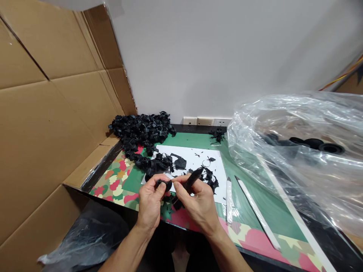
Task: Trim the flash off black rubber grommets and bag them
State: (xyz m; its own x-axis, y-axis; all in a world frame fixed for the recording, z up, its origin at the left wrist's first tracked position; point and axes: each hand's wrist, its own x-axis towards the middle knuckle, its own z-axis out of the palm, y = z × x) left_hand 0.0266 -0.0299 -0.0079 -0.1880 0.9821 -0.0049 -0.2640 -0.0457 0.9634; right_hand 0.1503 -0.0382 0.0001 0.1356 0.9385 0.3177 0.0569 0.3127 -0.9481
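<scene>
My left hand (151, 200) is closed on a small black ribbed rubber part (164, 185), pinched between thumb and fingers above the front of the table. Close beside it, my right hand (198, 200) wraps round a thick black stick-like tool (194, 177), which slants through the grip; its kind cannot be made out. The right thumb and forefinger meet at the edge of the rubber part. Beneath both hands lies a white sheet (219, 162) strewn with black rubber scraps (210, 181). More black ribbed parts (154, 164) lie just beyond my left hand.
A large heap of black rubber parts (141, 128) sits at the back left, beside a cardboard wall (62, 113). Two white-handled pointed tools (258, 213) lie on the right. A clear plastic bag (283, 113) holds black round parts (331, 148). Small scraps (217, 135) lie near the sockets.
</scene>
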